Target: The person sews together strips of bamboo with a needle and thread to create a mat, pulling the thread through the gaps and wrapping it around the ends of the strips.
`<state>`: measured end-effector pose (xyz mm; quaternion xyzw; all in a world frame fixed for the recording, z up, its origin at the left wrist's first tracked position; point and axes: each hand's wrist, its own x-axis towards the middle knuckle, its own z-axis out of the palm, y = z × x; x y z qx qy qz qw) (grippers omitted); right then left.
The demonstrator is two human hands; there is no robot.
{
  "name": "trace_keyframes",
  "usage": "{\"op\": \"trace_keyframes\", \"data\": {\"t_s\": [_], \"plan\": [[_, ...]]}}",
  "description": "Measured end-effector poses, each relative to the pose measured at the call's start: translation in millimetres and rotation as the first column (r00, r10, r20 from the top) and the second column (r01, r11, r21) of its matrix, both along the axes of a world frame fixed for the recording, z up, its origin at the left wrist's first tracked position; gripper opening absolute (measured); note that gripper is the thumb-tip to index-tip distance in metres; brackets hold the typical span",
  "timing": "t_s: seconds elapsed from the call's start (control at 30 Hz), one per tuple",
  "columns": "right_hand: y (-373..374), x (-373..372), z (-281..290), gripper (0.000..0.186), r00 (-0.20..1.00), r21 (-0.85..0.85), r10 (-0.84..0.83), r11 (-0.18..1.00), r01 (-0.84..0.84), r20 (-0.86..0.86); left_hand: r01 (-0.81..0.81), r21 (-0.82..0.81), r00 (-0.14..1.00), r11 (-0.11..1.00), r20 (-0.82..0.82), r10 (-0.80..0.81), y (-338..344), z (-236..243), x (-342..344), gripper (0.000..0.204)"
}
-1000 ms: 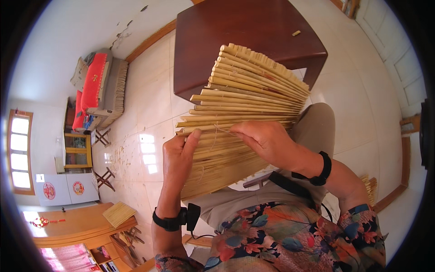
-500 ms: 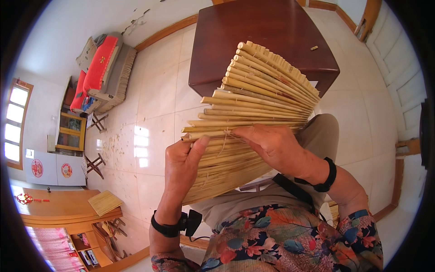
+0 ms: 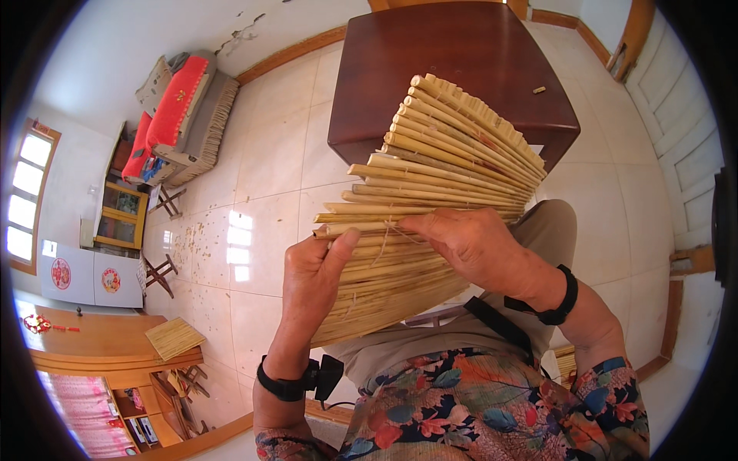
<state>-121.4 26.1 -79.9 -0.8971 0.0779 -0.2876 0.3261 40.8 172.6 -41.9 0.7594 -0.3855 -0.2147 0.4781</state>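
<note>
A mat of straw-yellow reed stalks [image 3: 453, 165], bound side by side with thin string, fans out over my lap and knee. My left hand [image 3: 314, 265] is closed on the stalk ends at the mat's left edge, its thumb on top and the other fingers hidden beneath. Over the middle of the mat, my right hand [image 3: 469, 238] pinches at a loose thin string [image 3: 390, 227] tied round one stalk. Its fingertips are partly hidden, and string tails hang down over the stalks below.
Beyond the mat stands a dark red-brown table [image 3: 453, 61] with a small stub of reed [image 3: 539, 90] on it. To the left are a sofa with a red cover [image 3: 173, 107], a folding stool [image 3: 160, 276] and a wooden cabinet [image 3: 100, 346] bearing another reed mat [image 3: 175, 339]. Scraps litter the tiled floor [image 3: 196, 242].
The view has shifted slightly, so the room sits a little differently in it. Both hands keep their places on the mat, with the right still at the string.
</note>
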Motion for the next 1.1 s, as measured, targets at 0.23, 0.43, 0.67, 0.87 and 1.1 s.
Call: {"op": "trace_keyframes", "data": {"t_s": [0.23,0.43,0.67,0.87,1.1], "plan": [[-3.4,-0.9,3.1,0.028,0.999,0.044,0.043,0.998,-0.042,-0.015,0.022,-0.018,1.0,1.0,0.002,-0.022,-0.4,0.8,0.0,0.03],[-5.7,-3.0,9.7,0.028,0.994,0.04,0.05,0.998,-0.046,-0.099,0.013,0.021,1.0,1.0,0.011,-0.013,0.7,-0.2,0.5,0.033],[-9.1,-1.8,5.9,0.028,0.995,0.118,0.082,0.99,-0.075,-0.056,0.006,0.09,0.997,0.996,0.078,-0.013,0.3,2.7,1.0,0.035],[-10.6,-1.3,5.4,0.027,0.995,0.144,0.097,0.985,-0.092,-0.034,0.004,0.07,0.998,0.998,0.063,-0.009,0.4,-2.9,3.0,0.037],[-11.8,-1.6,9.3,0.037,0.993,0.086,0.107,0.991,-0.103,-0.045,-0.015,0.093,0.996,0.996,0.084,0.007,2.6,-9.3,7.0,0.04]]}}
